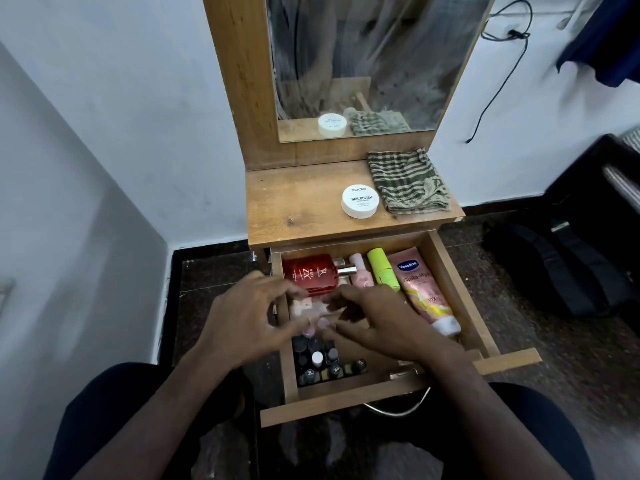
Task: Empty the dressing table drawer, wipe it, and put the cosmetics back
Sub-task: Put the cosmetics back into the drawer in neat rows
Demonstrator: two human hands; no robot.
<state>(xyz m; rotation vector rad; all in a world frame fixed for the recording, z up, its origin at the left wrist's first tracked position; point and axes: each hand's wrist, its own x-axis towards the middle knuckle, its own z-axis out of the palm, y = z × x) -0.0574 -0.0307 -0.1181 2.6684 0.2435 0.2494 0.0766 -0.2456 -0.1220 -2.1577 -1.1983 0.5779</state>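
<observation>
In the open wooden drawer (460,289): red glass perfume bottle (310,273), green tube (382,270), pink lotion tube (423,292), small dark-capped bottles (327,363) at front. Left hand (247,318) and right hand (382,323) hover over them, blurred; grip state: cannot tell. On counter (294,206)'s right edge: white round tub (360,201), checked cloth (405,181).

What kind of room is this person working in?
Probably a bedroom or dressing corner in a home. A small wooden dressing table with a mirror stands against the wall, and its open drawer holds cosmetics: a red perfume bottle and a pink lotion tube.
</observation>
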